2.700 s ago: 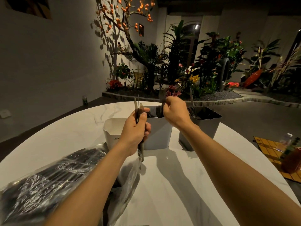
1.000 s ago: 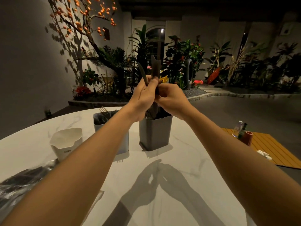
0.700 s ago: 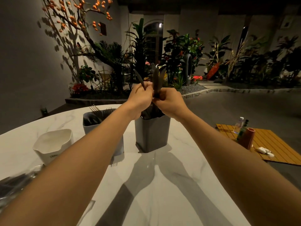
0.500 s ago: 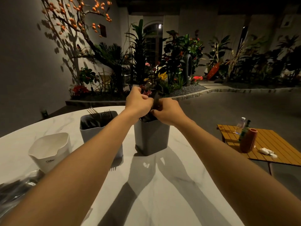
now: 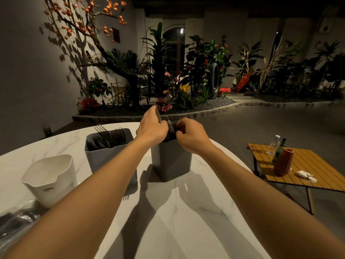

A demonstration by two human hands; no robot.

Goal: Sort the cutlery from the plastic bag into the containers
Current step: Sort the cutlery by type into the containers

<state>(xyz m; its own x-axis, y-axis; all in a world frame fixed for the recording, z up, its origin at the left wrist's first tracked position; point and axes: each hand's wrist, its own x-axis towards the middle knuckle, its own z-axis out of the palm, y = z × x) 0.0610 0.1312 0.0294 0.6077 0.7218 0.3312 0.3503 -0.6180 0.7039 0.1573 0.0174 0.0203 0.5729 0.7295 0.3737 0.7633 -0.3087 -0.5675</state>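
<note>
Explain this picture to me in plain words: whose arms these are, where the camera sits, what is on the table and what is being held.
No machine here: a person wears a camera on the head, looking down at their own bare arms. On the white marble table stand a white container, a light grey container full of forks, and a dark grey container. A plastic bag of cutlery lies at the lower left. The left hand grips a knife; the right hand pinches dark cutlery at the dark container's mouth.
</note>
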